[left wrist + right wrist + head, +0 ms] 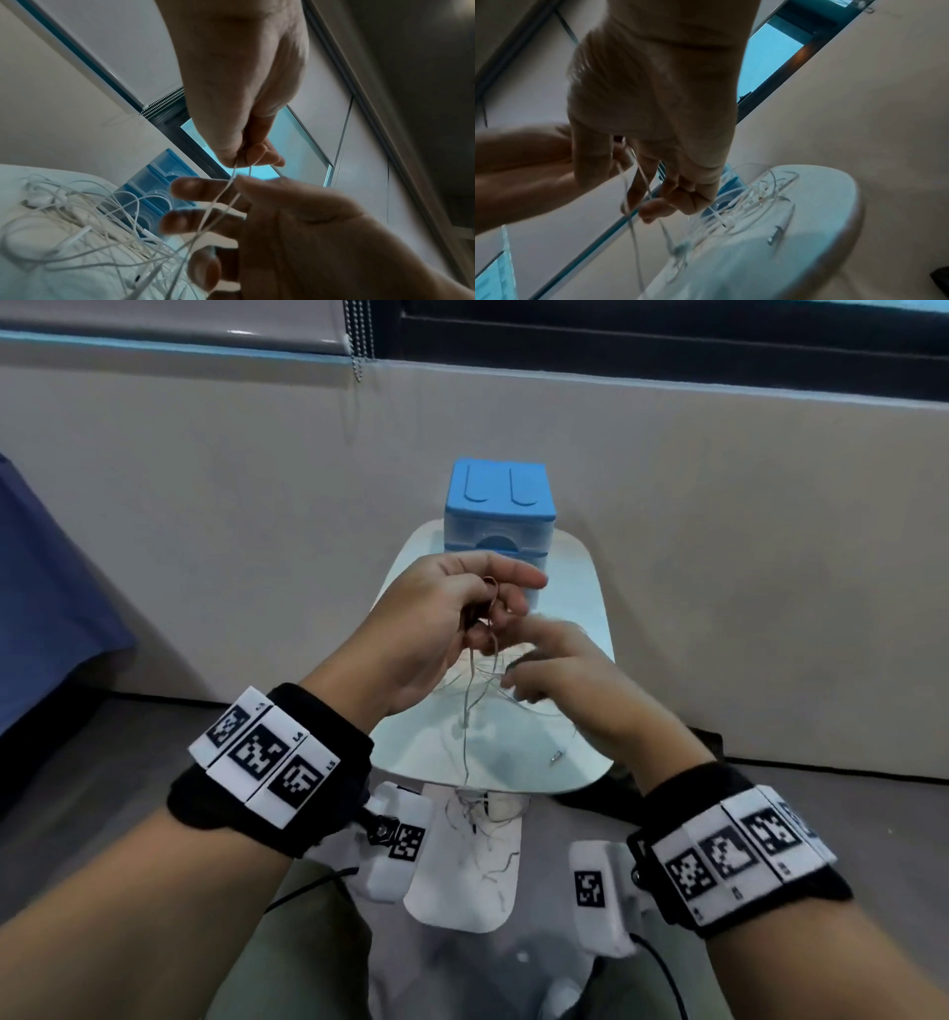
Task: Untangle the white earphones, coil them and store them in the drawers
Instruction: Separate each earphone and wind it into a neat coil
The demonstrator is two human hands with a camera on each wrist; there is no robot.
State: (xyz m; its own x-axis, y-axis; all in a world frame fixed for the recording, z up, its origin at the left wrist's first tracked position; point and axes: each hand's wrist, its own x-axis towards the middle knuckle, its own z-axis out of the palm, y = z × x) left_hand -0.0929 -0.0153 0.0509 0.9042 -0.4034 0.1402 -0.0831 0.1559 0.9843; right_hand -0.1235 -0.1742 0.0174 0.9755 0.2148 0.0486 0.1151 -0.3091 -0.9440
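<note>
The white earphones [468, 695] are a tangle of thin cables, partly lifted off a small white table [570, 567]. My left hand [488, 608] is raised in front of the blue drawers [500, 505] and pinches a loop of cable between thumb and fingers [241, 158]. Just below and to its right, my right hand [518, 670] is blurred. Its curled fingers [675, 201] have the same strands running through them. Most of the tangle [77, 213], earbuds included, lies on the table [821, 203]. All the drawers [154, 182] are closed.
A small metal clip [556, 756] lies near the table's right front edge. A beige wall stands close behind the drawers. Blue cloth [51, 608] covers something at the far left. White wrist-camera housings and more thin cable [477, 819] hang over my lap below the table.
</note>
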